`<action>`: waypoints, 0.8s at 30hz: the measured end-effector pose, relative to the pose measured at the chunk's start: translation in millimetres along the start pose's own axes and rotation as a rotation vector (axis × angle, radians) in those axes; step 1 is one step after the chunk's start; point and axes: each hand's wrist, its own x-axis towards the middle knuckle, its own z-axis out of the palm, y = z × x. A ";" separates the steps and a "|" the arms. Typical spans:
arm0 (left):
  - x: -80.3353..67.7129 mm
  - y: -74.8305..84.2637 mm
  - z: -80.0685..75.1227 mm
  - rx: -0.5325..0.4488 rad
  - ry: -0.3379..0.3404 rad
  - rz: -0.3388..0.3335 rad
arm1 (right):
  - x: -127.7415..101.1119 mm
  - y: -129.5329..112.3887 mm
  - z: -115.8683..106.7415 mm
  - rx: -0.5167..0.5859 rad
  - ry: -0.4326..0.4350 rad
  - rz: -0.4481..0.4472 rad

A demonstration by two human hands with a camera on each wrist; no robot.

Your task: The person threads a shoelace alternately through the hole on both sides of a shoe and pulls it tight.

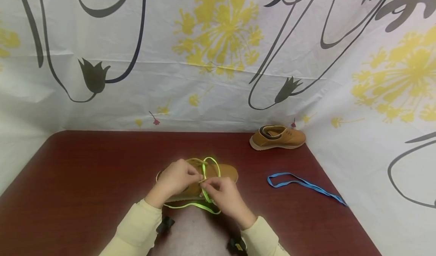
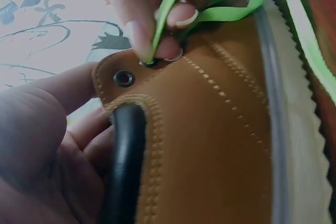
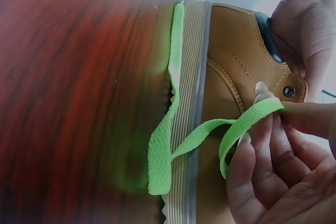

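A tan leather shoe (image 1: 229, 171) lies on the table with its toe to the right. My left hand (image 1: 177, 178) grips the shoe's eyelet flap (image 2: 113, 66) near the black collar (image 2: 127, 156), thumb and fingers on either side of its edge. One metal-rimmed eyelet (image 3: 289, 91) in that flap has no lace through it. Between thumb and fingertips my right hand (image 1: 226, 196) pinches a flat neon-green shoelace (image 3: 160, 161) right at the neighbouring eyelet (image 2: 149, 64). Loose lace hangs over the shoe's side and trails along the sole onto the table.
The matching tan shoe (image 1: 284, 139) stands at the table's back right corner. A blue lace (image 1: 299, 181) lies folded near the right edge of the dark red table (image 1: 102, 165). Patterned white cloth (image 1: 204, 108) hangs behind and at the sides.
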 end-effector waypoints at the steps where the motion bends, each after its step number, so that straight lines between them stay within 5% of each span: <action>1: 0.3 -0.1 1.1 0.005 0.012 -0.004 | 0.1 -0.1 -0.5 0.003 -0.002 0.002; 10: 2.3 1.3 1.2 -0.034 0.109 -0.043 | 4.4 3.6 -17.2 0.057 0.078 0.025; 16: 3.0 1.6 -0.4 -0.052 0.110 -0.046 | 7.5 10.0 -35.6 0.104 0.155 0.092; 24: 2.5 0.6 -2.4 -0.077 0.117 -0.065 | 9.9 26.2 -50.0 0.009 0.213 0.169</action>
